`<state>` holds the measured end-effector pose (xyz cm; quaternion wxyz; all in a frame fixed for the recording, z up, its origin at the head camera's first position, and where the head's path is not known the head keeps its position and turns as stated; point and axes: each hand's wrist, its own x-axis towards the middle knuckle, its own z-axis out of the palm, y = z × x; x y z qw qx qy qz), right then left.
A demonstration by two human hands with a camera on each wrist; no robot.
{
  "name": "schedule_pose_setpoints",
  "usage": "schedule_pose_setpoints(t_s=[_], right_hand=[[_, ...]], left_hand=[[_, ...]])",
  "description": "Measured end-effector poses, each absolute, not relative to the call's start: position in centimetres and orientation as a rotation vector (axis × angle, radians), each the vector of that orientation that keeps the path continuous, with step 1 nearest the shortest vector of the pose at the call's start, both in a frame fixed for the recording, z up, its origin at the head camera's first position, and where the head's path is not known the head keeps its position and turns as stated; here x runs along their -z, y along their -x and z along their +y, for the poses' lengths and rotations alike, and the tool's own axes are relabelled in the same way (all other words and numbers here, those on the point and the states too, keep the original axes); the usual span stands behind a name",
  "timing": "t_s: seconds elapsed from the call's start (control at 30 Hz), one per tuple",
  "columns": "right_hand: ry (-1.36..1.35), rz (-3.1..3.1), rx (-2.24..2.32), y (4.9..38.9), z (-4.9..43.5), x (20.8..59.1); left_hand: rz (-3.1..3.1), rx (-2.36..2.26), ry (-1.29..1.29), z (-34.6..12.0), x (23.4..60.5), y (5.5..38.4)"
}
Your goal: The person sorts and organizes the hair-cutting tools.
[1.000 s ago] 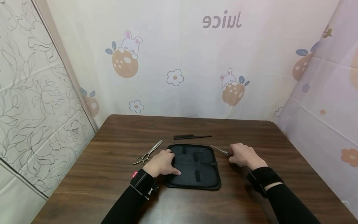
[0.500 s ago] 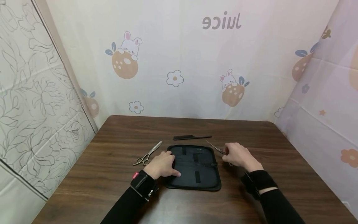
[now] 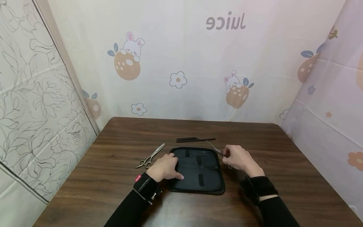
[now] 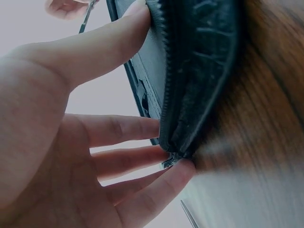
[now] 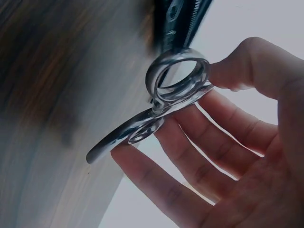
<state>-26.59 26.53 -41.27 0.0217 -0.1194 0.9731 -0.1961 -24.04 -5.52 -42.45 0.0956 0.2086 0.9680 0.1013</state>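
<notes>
A black zippered scissor case (image 3: 188,183) lies spread flat on the table, its inside with small straps facing up. My left hand (image 3: 163,168) holds its left side, thumb on the inner face and fingertips along the zipper edge (image 4: 166,80). Just right of the case, my right hand (image 3: 241,160) pinches a pair of silver scissors (image 3: 216,150) near the finger rings. Their blades point up and left, the tip overlapping the case's far right corner region. In the right wrist view the scissors' ring (image 5: 154,78) and curved tang sit between thumb and fingers.
A second pair of scissors (image 3: 150,156), with a broad toothed-looking blade, lies left of the case. Behind the case lies a black tail comb (image 3: 188,139). The brown wooden table (image 3: 127,132) ends at a patterned cloth backdrop (image 3: 181,47).
My right hand has moved left with the scissors, bringing their tip over toward the case's far right corner. The left hand, case, comb and other scissors have stayed in place.
</notes>
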Motion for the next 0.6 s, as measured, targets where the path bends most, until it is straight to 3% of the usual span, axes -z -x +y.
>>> schedule_pose_setpoints(t_s=[0.6], right_hand=[[0.444,2.999,0.749,26.1,24.7,40.8]], left_hand=[[2.869,-0.315,-0.610,-5.2,41.8,24.1]])
